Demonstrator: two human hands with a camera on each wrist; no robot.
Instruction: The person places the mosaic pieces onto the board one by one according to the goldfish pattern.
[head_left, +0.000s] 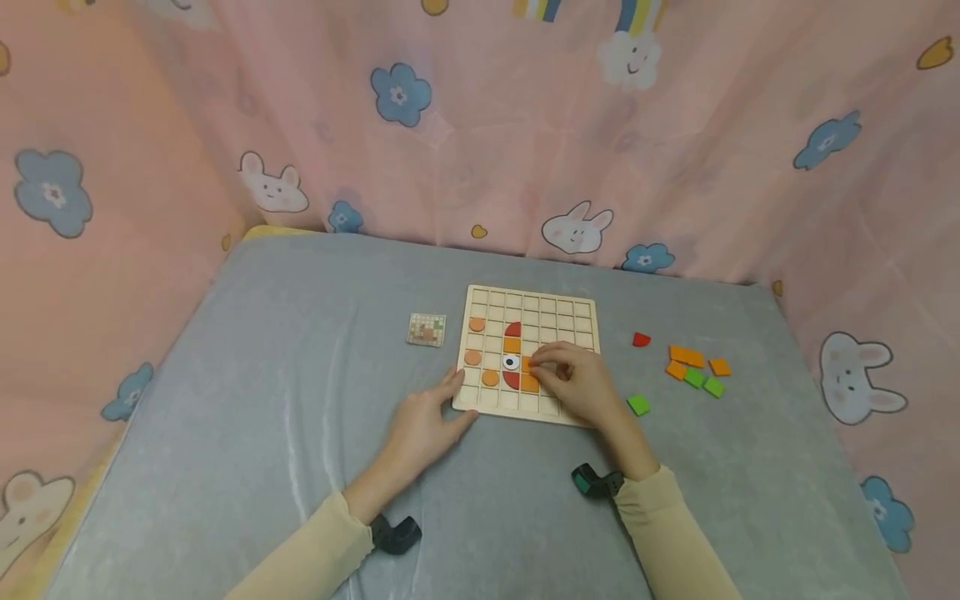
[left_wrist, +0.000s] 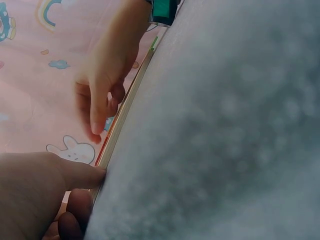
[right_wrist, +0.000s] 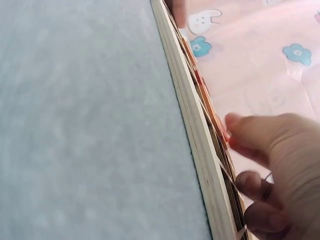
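A square wooden grid board (head_left: 555, 306) lies on the grey cloth. Its near-left corner is held by my left hand (head_left: 423, 423), thumb along the near edge and fingers at the left side. My right hand (head_left: 581, 385) reaches over the board's right part, thumb and index finger pinching an orange square tile (head_left: 527, 365) beside a white eye tile (head_left: 511, 362). Red quarter-round tiles (head_left: 512, 330), another orange square (head_left: 512, 344) and several orange round tiles (head_left: 477, 325) sit in the grid. In the right wrist view, the right fingertips (right_wrist: 231, 131) are at the board's top surface.
A small pattern card (head_left: 427, 330) lies left of the board. To the right are a red quarter-round piece (head_left: 641, 339), orange pieces (head_left: 686, 356) and green squares (head_left: 638, 405). Pink printed curtains (head_left: 480, 150) hang around the cloth-covered table (head_left: 247, 358).
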